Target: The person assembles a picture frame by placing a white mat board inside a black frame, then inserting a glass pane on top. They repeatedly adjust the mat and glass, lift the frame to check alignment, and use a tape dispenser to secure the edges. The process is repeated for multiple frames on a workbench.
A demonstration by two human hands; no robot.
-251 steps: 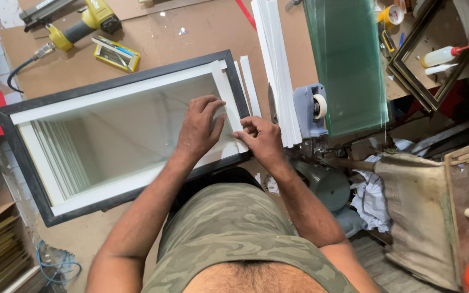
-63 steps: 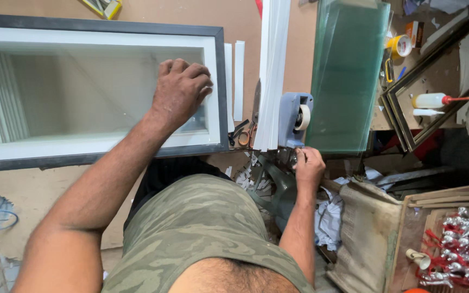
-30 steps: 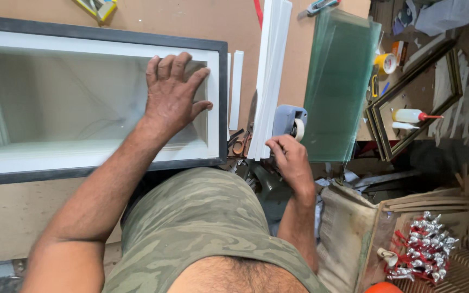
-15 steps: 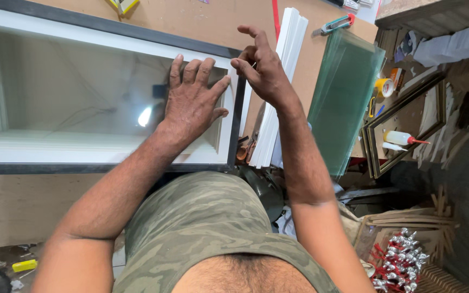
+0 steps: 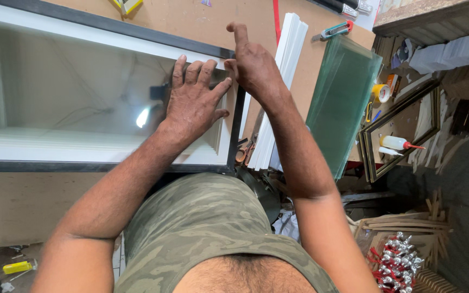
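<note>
Our left hand (image 5: 194, 103) lies flat, fingers spread forward; our right hand (image 5: 253, 68) hovers just beside it, forefinger raised, both arms outstretched.

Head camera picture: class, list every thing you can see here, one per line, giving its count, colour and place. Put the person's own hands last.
picture frame: one, black outside with a white inner border, flat on the workbench.
glass pane: one, clear and reflective, inside the frame.
workbench: one, brown board top.
white strips: a stack, right of the frame.
glass sheets: a stack, greenish, right of the strips.
utility knife: one, green and red, top right.
tape roll: one, yellow, right of the glass sheets.
glue bottle: one, white with a red tip, on a small frame.
left hand: flat on the glass pane.
right hand: at the frame's top right corner.
</note>
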